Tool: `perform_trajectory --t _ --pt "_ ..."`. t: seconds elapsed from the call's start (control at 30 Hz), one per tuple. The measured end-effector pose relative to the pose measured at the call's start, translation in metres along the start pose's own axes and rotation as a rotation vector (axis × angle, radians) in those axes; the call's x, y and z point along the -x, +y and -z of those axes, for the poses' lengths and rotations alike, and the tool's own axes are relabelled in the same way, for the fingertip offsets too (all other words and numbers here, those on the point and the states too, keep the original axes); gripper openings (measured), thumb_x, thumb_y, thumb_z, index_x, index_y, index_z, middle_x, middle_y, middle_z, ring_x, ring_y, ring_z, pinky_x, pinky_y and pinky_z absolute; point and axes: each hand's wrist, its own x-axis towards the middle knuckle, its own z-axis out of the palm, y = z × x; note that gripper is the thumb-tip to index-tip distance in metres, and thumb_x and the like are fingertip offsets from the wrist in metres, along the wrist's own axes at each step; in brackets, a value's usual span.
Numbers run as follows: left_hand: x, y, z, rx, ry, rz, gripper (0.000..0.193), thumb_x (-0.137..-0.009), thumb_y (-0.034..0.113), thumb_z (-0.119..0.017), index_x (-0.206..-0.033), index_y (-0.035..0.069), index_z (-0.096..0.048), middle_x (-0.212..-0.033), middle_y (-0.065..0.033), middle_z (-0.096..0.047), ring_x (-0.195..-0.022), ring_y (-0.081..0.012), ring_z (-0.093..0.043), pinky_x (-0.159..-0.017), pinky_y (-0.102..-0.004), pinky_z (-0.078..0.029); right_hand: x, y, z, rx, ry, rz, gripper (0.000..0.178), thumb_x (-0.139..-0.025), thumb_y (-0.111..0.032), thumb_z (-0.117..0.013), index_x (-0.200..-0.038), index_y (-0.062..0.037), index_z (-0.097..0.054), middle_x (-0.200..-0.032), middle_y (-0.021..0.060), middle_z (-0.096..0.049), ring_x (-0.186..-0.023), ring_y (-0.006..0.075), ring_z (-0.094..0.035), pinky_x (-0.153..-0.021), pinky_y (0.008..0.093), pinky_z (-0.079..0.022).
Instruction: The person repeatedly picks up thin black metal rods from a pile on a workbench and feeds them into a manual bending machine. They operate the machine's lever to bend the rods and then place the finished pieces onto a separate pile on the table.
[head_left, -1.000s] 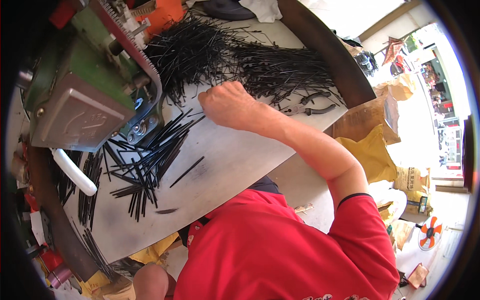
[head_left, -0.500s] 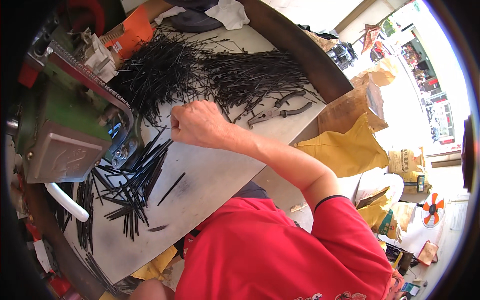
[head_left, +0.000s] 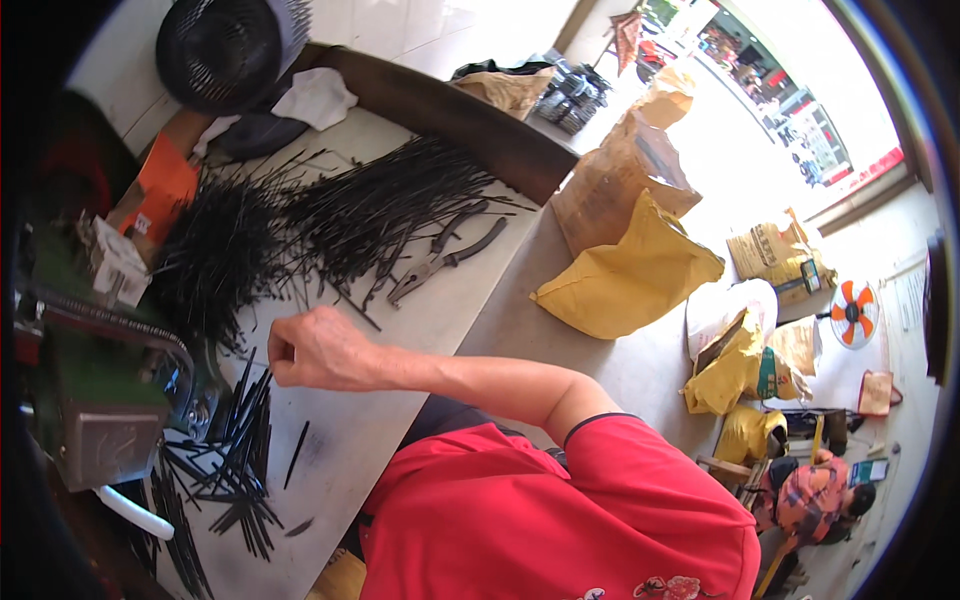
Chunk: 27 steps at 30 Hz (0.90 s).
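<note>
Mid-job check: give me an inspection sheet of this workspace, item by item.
Surface: pale tabletop, marked with dark smudges.
Job's things: thin black pieces heaped toward the far side; black rods strewn beside the green machine.
Clutter: pliers lying with handles spread; crumpled white cloth; orange box-like item.
Hands: right hand curled, contents can't be told; left hand out of view.
Cables: nothing seen.
Surroundings: yellow sack beside the table; orange-bladed fan; another person at lower right.

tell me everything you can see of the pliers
The pliers lie on the pale table, beside thin dark rods, some perhaps touching them. Their grey, metallic-looking head points toward the picture's lower left; two dark, curved handles spread apart to the upper right. The right hand does not touch them.
</note>
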Motion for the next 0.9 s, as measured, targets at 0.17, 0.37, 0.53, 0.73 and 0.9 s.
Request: perform_trajectory --t 0.17,0.37,0.53,0.73,0.9 --pt "0.044 0.027 -0.059 0.603 -0.586 0.107 0.029 -0.080 0.021 -0.071 -0.105 0.009 -0.064 -0.092 -0.0088 -0.064 -0.085 -0.0281 -0.059 -0.074 -0.0479 -0.045 0.032 -0.008 0.014 -0.407 -0.125 -0.257 0.019 -0.078 -0.012 -0.057 -0.092 0.0009 -0.058 -0.068 0.0147 -0.063 -0.060 0.0295 -0.064 -0.058 0.0373 -0.051" --pt "0.075 -0.005 -0.160 -0.342 -0.484 0.159 0.024 -0.080 0.018 -0.070 -0.101 0.007 -0.065 -0.091 -0.0111 -0.063 -0.082 -0.0306 -0.059 -0.071 -0.0458 -0.046 0.051 0.022 -0.029 -0.216 0.148 0.085 0.015 -0.081 -0.008 -0.053 -0.094 -0.0003 -0.055 -0.069 0.0182 -0.062 -0.062 0.0349 -0.062 -0.059 0.0420 -0.050" --pt "0.082 -0.019 -0.197 -0.785 -0.427 0.033 0.018 -0.083 0.020 -0.066 -0.092 0.005 -0.067 -0.087 -0.0139 -0.061 -0.082 -0.0339 -0.058 -0.072 -0.0421 -0.046 0.047 0.023 -0.033 -0.194 0.246 0.156 0.012 -0.080 -0.009 -0.055 -0.091 -0.0033 -0.058 -0.064 0.0176 -0.061 -0.060 0.0370 -0.060 -0.056 0.0450 -0.048" --pt "0.081 -0.030 -0.203 -0.859 -0.414 -0.042 0.019 -0.089 0.020 -0.059 -0.092 0.002 -0.065 -0.084 -0.0184 -0.058 -0.082 -0.0374 -0.057 -0.071 -0.0444 -0.046 0.054 0.014 -0.032 -0.101 0.197 0.331 0.012 -0.083 -0.016 -0.058 -0.092 -0.0068 -0.057 -0.067 0.0132 -0.060 -0.062 0.0345 -0.060 -0.053 0.0430 -0.046" --pt "0.077 -0.015 -0.210 -0.537 -0.310 0.118 0.021 -0.089 0.016 -0.060 -0.098 -0.003 -0.062 -0.088 -0.0192 -0.063 -0.077 -0.0333 -0.059 -0.071 -0.0407 -0.048 0.061 0.009 -0.030 0.181 -0.007 0.510 0.014 -0.082 -0.021 -0.060 -0.086 -0.0076 -0.058 -0.070 0.0083 -0.061 -0.063 0.0301 -0.061 -0.053 0.0420 -0.045"
